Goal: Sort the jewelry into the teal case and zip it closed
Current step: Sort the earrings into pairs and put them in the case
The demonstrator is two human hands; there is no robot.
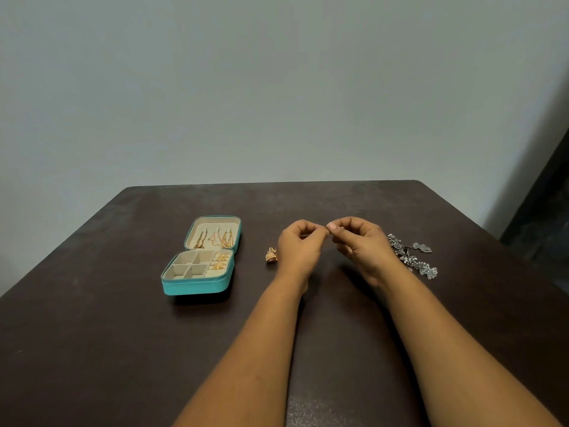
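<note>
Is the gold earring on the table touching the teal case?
Apart. The head view shows bare dark table between the gold earring and the teal case.

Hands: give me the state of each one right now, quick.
Left hand: fingers curled, pinching a small gold jewelry piece.
Right hand: pinching the same piece from the other side.

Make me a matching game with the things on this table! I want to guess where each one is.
Things:
1. teal case
2. gold earring
3. silver jewelry
4. tiny gold piece

Places:
A. pinched between the fingers of both hands
B. lying just left of the left hand
C. open, on the left side of the table
D. lying to the right of the right hand

Pairs: 1-C, 2-B, 3-D, 4-A
</note>
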